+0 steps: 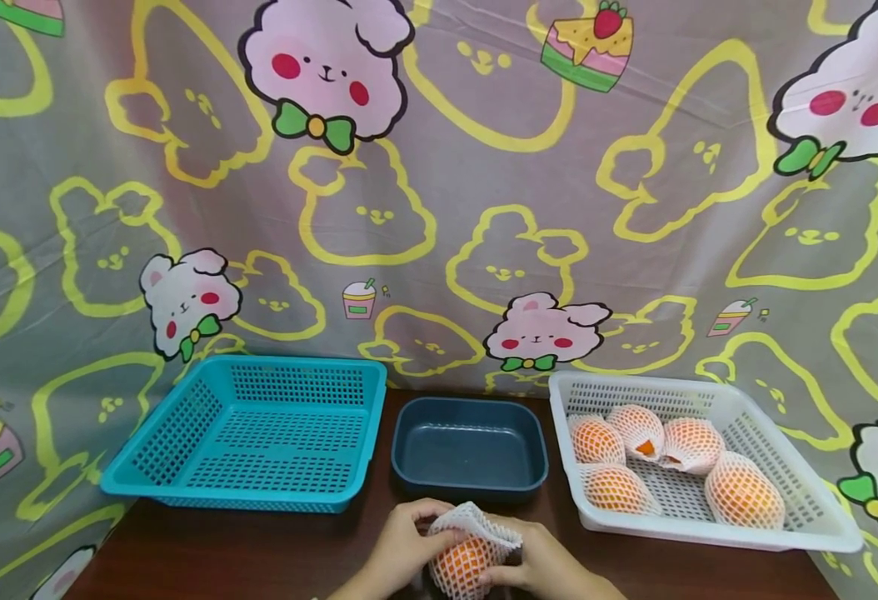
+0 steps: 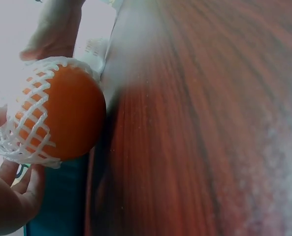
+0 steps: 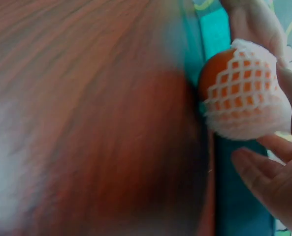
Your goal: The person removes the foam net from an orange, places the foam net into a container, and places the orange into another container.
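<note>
An orange [image 2: 81, 115] is partly covered by a white foam net [image 1: 476, 521]; its lower part shows bare in the left wrist view. My left hand [image 1: 401, 546] holds the net from the left, its thumb across the front and its fingers behind. On the other side, my right hand [image 1: 547, 562] grips the net-wrapped fruit, thumb low on the front. The net's upper edge stands loose and gathered between both hands. The right wrist view shows the net [image 3: 244, 98] over most of the orange, with right-hand fingers [image 3: 259, 169] beneath it.
Behind the hands stands a dark blue tray [image 1: 469, 492]. To the left is a teal mesh basket [image 1: 244, 500]. A white basket [image 1: 694, 537] on the right holds several net-wrapped oranges [image 1: 742, 492]. All stand on a dark wooden table [image 1: 244, 550] before a patterned cloth [image 1: 439, 183].
</note>
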`<state>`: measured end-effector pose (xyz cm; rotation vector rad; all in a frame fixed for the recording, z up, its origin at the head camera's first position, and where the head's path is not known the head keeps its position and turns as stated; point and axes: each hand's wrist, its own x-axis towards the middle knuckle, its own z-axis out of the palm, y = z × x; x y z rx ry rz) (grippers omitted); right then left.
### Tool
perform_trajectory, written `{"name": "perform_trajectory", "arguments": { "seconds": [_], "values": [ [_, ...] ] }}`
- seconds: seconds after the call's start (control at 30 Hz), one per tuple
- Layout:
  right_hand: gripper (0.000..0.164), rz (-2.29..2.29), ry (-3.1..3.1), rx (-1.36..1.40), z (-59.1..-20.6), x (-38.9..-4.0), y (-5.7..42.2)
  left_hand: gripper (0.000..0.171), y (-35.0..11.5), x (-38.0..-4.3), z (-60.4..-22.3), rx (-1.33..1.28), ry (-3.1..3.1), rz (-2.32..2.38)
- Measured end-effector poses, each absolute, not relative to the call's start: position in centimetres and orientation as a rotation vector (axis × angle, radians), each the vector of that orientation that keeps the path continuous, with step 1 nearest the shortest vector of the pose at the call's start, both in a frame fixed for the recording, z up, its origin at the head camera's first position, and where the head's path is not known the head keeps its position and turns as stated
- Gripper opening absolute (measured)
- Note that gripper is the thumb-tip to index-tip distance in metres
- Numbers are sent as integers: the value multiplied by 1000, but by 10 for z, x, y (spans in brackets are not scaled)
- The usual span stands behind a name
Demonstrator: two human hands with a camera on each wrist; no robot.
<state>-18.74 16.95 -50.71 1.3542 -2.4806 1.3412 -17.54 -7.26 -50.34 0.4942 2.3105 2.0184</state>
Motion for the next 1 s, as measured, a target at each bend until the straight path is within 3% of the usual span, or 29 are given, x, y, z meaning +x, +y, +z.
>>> {"name": "perform_trajectory", "arguments": {
  "seconds": [0.13,0.33,0.43,0.77,1.0],
  "values": [
    [47,1380,-2493,1366,-511,-188,176,20,-74,-176,-503,497,2253,1996],
    [38,1442,-2344,1389,-516,-192,177,44,-75,-173,-502,608,2242,1857],
    [30,1445,-2272,1362,-517,-192,176,48,-75,-172,-501,616,2239,1817],
    [20,1397,-2127,1364,-515,-191,171,32,-72,-174,-500,593,2335,1898],
    [22,1304,-2035,1341,-519,-195,169,13,-69,-175,-502,499,2283,2019]
  ]
}}
